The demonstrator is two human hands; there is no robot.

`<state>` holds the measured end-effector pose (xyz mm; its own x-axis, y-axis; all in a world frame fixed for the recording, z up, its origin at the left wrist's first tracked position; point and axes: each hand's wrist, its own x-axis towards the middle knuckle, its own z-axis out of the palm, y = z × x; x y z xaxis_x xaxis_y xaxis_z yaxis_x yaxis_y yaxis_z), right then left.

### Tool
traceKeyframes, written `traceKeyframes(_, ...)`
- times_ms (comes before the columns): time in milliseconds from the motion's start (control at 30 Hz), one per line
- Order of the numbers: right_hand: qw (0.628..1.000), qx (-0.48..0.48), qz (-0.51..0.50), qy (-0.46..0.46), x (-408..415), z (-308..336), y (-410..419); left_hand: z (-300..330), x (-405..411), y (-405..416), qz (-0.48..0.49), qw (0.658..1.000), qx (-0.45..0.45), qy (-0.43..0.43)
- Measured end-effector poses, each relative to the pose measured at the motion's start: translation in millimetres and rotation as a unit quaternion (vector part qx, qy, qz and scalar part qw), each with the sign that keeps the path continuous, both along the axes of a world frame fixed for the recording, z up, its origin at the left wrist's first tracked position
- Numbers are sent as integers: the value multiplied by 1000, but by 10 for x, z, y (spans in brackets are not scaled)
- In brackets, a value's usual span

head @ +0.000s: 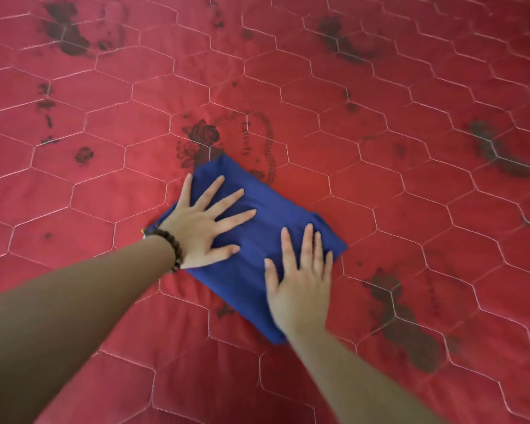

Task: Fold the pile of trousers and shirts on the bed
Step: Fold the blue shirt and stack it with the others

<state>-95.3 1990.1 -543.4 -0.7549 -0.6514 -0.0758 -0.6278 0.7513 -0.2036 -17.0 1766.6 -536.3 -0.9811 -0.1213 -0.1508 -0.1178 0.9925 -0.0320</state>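
Observation:
A dark blue garment (257, 215), folded into a compact rectangle, lies diagonally on the red quilted bed cover (380, 148). My left hand (205, 221) presses flat on its left part, fingers spread wide, a dark bead bracelet on the wrist. Flat on the garment's right and near part lies my right hand (300, 280), fingers straight and pointing away from me. Neither hand grips the cloth. No other clothes show in this view.
The red cover has a white hexagon stitch pattern and dark rose prints, and it fills the whole view. Bare cover surrounds the folded garment on all sides.

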Motion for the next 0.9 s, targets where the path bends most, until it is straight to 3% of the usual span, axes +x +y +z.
traceKeyframes(100,999,18,-49,-4,228,38,-57,140,49,101,20,1000,16,14)
traceKeyframes(167,999,54,-7,4,170,135,-26,227,155,330,41,997,49,50)
traceKeyframes(333,979,53,194,39,-357,430,258,274,498,1085,-16,989,124,80)
traceKeyframes(433,925,89,367,30,-758,544,385,210,595,1381,-34,992,123,9)
traceKeyframes(500,893,142,427,13,-912,541,381,169,589,1460,-13,993,116,-12)
traceKeyframes(600,887,153,434,28,-985,451,304,141,520,1520,26,994,102,2)
traceKeyframes(733,917,49,389,80,-871,335,256,183,385,1582,79,991,103,25)
traceKeyframes(900,944,37,327,20,-761,437,154,222,322,1536,171,958,227,42)
